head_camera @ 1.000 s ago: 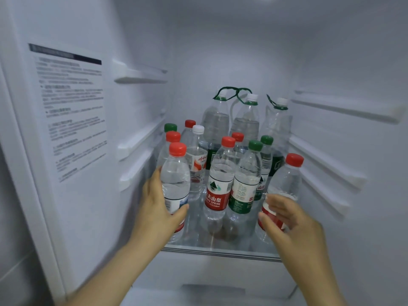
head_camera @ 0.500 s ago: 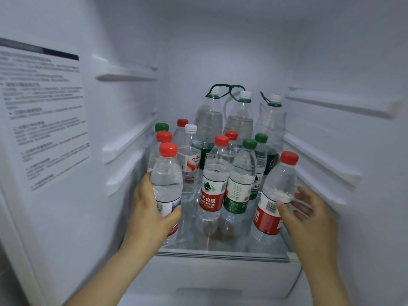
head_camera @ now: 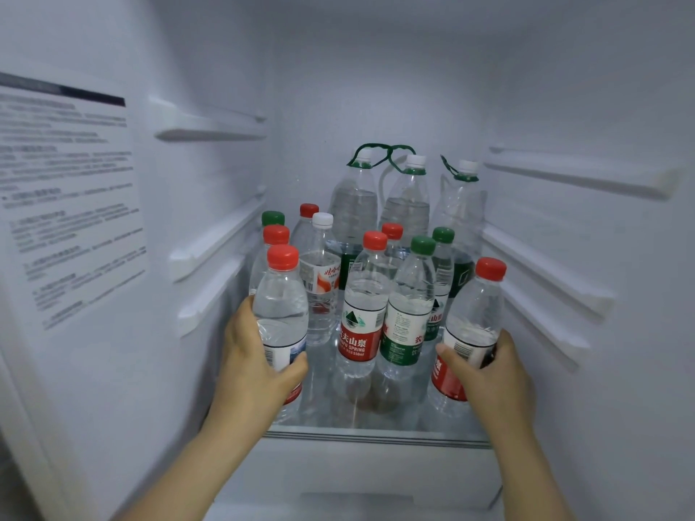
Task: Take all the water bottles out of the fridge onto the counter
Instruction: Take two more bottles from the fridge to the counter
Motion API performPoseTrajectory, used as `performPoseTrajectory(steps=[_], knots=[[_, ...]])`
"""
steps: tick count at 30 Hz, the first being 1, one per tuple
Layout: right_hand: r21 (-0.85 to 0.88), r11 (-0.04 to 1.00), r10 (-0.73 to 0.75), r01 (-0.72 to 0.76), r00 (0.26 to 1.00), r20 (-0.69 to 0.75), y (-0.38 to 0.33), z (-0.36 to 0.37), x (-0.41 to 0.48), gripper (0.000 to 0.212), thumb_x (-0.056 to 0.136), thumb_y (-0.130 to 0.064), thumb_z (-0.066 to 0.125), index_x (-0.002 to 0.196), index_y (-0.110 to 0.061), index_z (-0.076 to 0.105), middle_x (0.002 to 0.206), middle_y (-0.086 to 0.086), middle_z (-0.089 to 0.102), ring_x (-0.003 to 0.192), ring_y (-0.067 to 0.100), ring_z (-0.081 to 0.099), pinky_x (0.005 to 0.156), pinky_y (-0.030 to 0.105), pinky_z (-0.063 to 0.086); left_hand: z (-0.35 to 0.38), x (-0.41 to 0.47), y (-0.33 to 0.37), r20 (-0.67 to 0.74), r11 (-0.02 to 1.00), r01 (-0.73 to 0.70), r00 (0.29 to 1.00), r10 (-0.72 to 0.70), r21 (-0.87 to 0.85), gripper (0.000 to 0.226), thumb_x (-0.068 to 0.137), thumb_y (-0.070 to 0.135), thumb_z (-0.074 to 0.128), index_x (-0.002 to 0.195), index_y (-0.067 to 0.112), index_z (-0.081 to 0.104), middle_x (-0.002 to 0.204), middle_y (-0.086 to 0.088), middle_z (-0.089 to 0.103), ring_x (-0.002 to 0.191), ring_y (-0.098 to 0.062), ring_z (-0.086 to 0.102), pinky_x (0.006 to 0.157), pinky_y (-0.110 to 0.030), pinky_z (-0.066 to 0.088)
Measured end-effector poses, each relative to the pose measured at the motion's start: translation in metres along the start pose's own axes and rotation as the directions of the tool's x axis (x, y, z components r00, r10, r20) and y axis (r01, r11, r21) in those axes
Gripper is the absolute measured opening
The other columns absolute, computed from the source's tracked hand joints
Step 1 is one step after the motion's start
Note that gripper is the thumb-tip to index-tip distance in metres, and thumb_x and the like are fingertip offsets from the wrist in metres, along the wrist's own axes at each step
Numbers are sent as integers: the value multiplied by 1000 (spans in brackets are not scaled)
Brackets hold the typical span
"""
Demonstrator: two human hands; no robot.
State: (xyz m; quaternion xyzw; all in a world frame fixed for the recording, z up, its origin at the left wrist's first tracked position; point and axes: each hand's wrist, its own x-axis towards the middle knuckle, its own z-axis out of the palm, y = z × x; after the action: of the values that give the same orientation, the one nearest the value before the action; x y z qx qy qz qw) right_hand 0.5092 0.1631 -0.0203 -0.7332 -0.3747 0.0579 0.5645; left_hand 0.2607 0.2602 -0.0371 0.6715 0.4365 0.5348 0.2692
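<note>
Several water bottles stand on the glass fridge shelf (head_camera: 376,432). My left hand (head_camera: 255,362) is wrapped around the front left bottle (head_camera: 282,310), which has a red cap. My right hand (head_camera: 492,374) grips the front right bottle (head_camera: 477,314), red cap and red label. Between them stand a red-label bottle (head_camera: 363,314) and a green-label bottle (head_camera: 410,314). Behind are smaller bottles with red, green and white caps. Three large bottles with green carry loops (head_camera: 355,204) stand at the back.
White fridge walls close in on both sides, with shelf rails (head_camera: 545,272) sticking out left and right. A printed sticker (head_camera: 67,204) covers the left wall. A white drawer front (head_camera: 376,471) lies below the shelf.
My right hand has gone from open beside the front right bottle to closed around its label. My left hand keeps its hold on the front left bottle. The view has shifted slightly.
</note>
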Motion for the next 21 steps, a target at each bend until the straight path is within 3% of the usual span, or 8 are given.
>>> performPoseTrajectory(steps=[3,8,12,18,21], knots=[[18,1000,1,0,1000,-14,2,-1,-2,44,74,-27,81,110,-20,56,80,-16,55,71,-9,48,55,11,32,0,0,1,3,1000,8,1000,-8,-6,83,65,15,82,127,43,35,122,7,53,106,-17,58,82,-33,49],[75,997,-4,7,999,-40,3,-1,-18,44,69,-26,85,104,-28,59,87,-19,63,83,5,62,64,24,47,-1,0,3,20,1000,23,1000,-23,-3,81,67,16,81,129,39,35,124,4,52,107,-18,58,85,-36,50],[103,995,-11,14,1000,-29,-2,1,-38,45,64,-25,87,101,-34,62,87,-17,69,82,4,66,72,32,55,-5,0,5,62,998,43,997,-41,-34,80,70,13,80,133,33,35,128,3,52,108,-17,56,86,-31,46],[163,986,-27,36,998,-60,-29,-12,-70,39,61,-26,87,92,-36,66,81,-24,71,74,-5,67,66,25,52,-16,-19,22,129,992,39,991,-23,-117,80,69,11,80,134,33,39,126,8,54,106,-11,55,86,-26,43],[133,988,-65,76,995,-82,-42,-22,-88,40,63,-21,87,90,-38,63,81,-29,69,73,-6,66,64,20,50,-26,-30,38,232,983,8,972,36,-184,80,68,13,81,127,47,38,116,25,55,100,5,56,81,-18,42]])
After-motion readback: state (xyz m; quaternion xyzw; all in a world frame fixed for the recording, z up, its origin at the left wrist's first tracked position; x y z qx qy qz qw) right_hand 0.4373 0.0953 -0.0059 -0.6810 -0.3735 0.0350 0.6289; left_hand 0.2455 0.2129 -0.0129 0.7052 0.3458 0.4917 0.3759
